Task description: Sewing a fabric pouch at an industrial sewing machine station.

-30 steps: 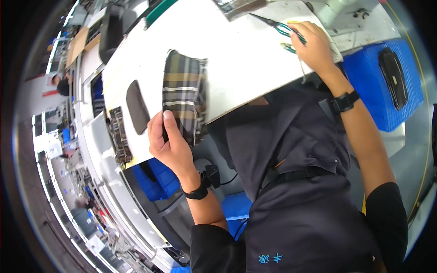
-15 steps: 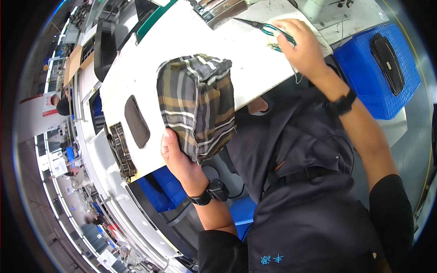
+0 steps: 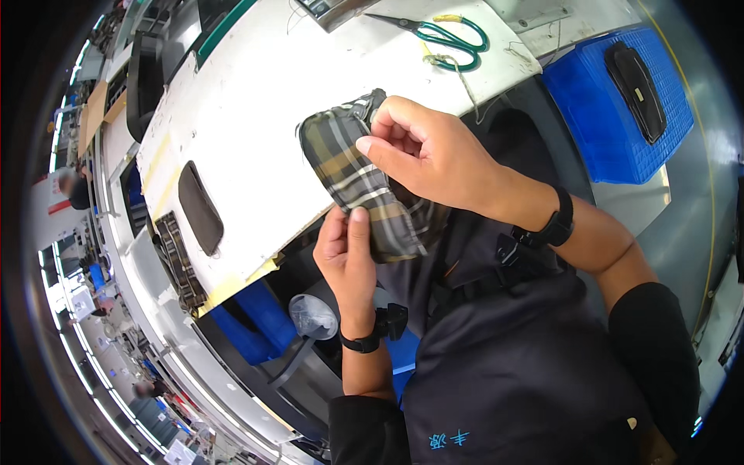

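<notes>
As the left hand (image 3: 347, 252) pinches the cloth (image 3: 333, 155), the right hand (image 3: 438, 159), scissors (image 3: 417, 25) beyond it, grips the edge, two-handed handling that likely wants steady tension

The left hand (image 3: 346, 252) was clamped on the plaid pouch (image 3: 339, 161); the right hand (image 3: 443, 161) was curled at its right side.

Sleeves (image 3: 655, 333) and wristbands (image 3: 563, 217) are black, the apron (image 3: 504, 364) dark.

- White worktable (image 3: 256, 116), slanting across the upper middle
- Grey floor (image 3: 682, 232) at right, marked with a yellow line (image 3: 713, 201)
- Rows of bright strip lights (image 3: 76, 70) along a dim ceiling (image 3: 46, 372), far left
</notes>
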